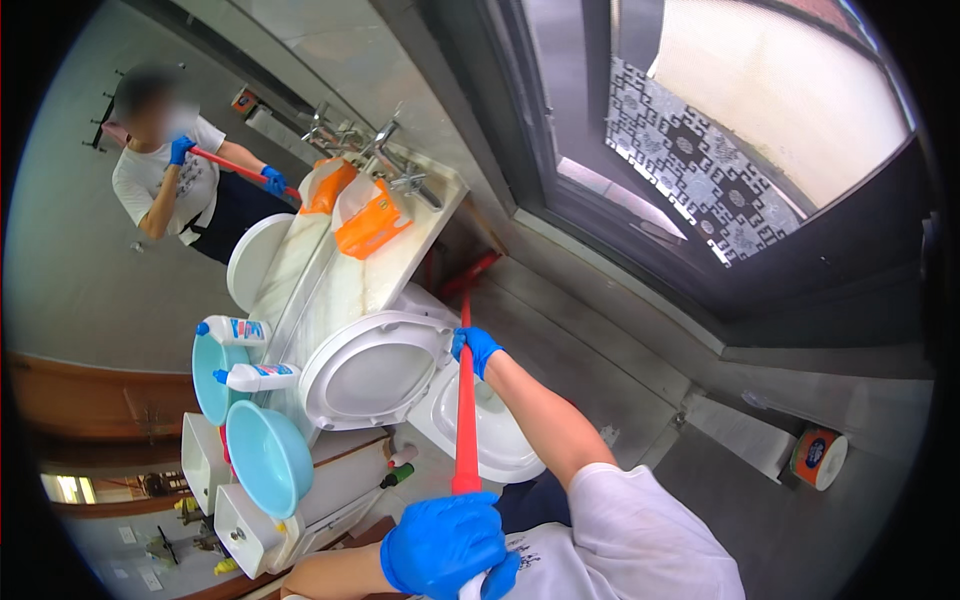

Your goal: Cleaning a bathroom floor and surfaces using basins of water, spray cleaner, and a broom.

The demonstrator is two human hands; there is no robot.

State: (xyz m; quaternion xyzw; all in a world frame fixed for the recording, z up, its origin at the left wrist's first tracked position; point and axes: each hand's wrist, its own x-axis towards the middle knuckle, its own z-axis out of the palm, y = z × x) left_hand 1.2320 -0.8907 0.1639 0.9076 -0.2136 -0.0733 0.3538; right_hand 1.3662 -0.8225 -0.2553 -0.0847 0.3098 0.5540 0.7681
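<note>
My left hand (450,544), in a blue glove, is closed around the upper end of a long red pole (466,420) close to my chest. Farther down, my right hand (477,351), gloved in blue too, grips the same pole with the arm stretched out. The pole passes over a white toilet (510,450) whose lid and seat (382,375) are raised. At its far end a red cleaning-tool head (471,274) lies in the dim floor corner below the marble counter. Whether that head is a brush or a squeegee, I cannot tell.
The counter (397,281) bears an orange tissue pack (373,229), a chrome tap (390,142) and a white bottle with blue cap (259,377). A light-blue basin (270,457) rests by a white sink (244,532). A mirror (67,262) reflects me. A paper roll (817,459) stands right.
</note>
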